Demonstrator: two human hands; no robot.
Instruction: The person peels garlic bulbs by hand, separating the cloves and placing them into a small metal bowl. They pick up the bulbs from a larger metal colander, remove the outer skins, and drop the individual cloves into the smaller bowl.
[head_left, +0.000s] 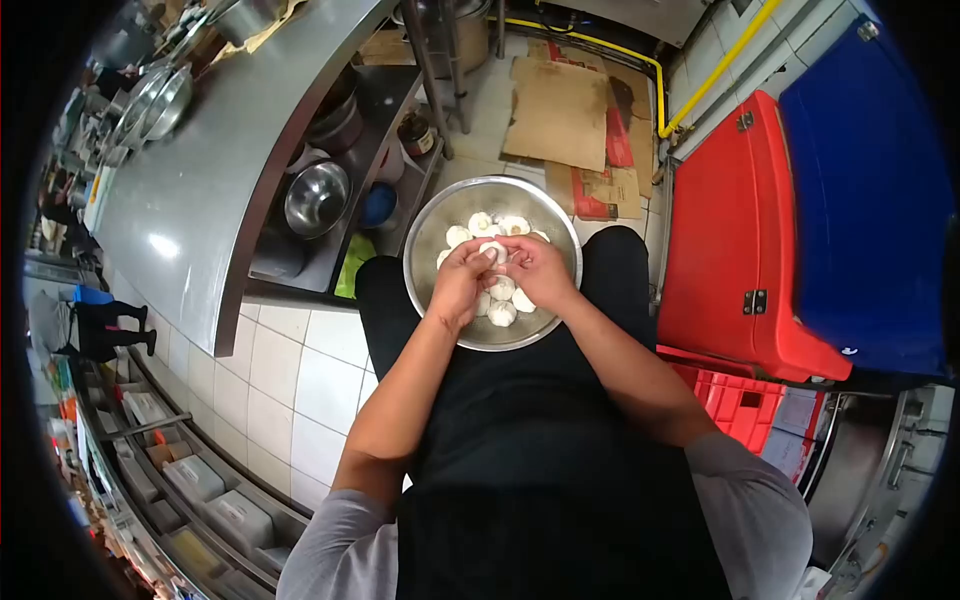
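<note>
A wide metal bowl [424,262] rests on my lap between my knees. Several whole white garlic bulbs [502,313] lie in it, some toward the far rim and some nearer me. Above them, both hands meet over the middle of the bowl around one garlic bulb [492,252]. My left hand [462,280] grips it from the left with the fingers closed. From the right, my right hand [538,270] has its fingers closed on the same bulb. The fingers hide part of that bulb and some of the garlic beneath.
To the left stands a steel table [200,180], with a metal bowl [318,199] on its lower shelf. A red cooler box [725,240] with a blue lid [865,190] is close on my right. Flattened cardboard [556,110] covers floor ahead. Another person [100,328] stands far left.
</note>
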